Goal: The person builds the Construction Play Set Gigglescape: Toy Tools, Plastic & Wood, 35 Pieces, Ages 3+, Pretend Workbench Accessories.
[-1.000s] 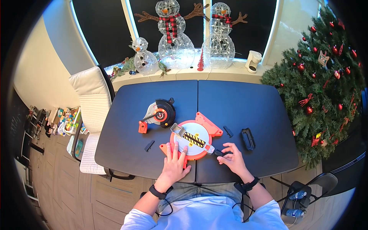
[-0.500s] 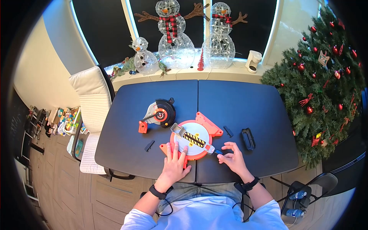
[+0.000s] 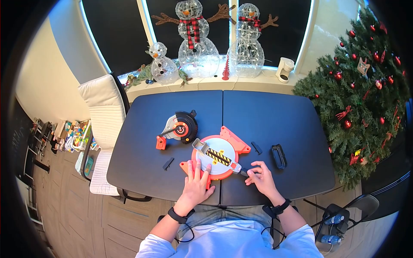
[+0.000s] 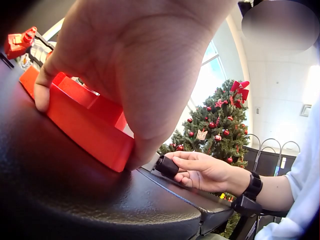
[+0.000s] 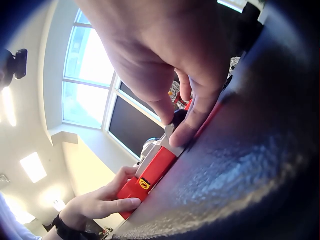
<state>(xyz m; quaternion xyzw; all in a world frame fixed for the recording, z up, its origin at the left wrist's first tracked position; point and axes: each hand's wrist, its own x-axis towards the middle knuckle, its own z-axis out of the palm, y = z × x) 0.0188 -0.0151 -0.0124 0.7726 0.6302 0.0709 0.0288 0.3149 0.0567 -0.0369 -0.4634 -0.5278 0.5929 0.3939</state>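
Note:
A round toy base (image 3: 224, 150), red-orange with a grey disc and a black-and-yellow striped strip, lies across the table's seam. On its lower left edge rests my left hand (image 3: 197, 185), fingers spread; the left wrist view has fingers and thumb over the red side wall (image 4: 85, 125). At the lower right my right hand (image 3: 262, 180) pinches a black knob (image 4: 166, 166) between thumb and fingers, at the end of the base's grey arm. In the right wrist view, the fingertips partly hide that knob (image 5: 178, 118).
A black-and-grey toy saw part (image 3: 181, 127) with an orange handle stands at the upper left. Small black pieces lie left (image 3: 168, 164) and right (image 3: 256, 148) of the base. Farther right is a black oval frame (image 3: 278, 156). A white chair (image 3: 103, 116) adjoins the table's left side.
The fingers of my right hand have shifted slightly around the black knob, which looks turned. My left hand has stayed in place on the base.

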